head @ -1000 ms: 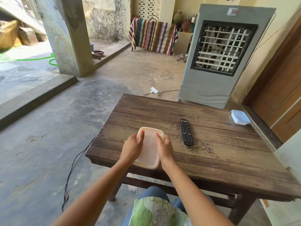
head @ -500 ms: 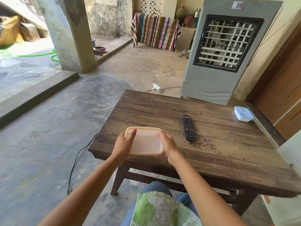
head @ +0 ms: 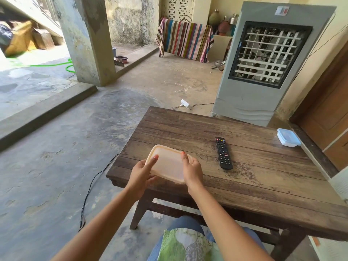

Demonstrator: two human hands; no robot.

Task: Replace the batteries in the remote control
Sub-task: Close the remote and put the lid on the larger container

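Fingers [head: 153, 160] of left hand [head: 140, 173], right hand [head: 192, 170] grasp lidded box [head: 168, 164] | remote control [head: 223, 153] near | blue box [head: 288, 137] far-right

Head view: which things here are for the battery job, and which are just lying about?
For the job: remote; orange box, gripped by left hand and right hand; perhaps blue box, contents unseen.
Lying about: cooler; striped cloth; floor socket.

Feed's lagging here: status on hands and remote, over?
Left hand and right hand grip the lidded container, near table edge. Remote untouched, buttons up, right of it. Nothing lies between.
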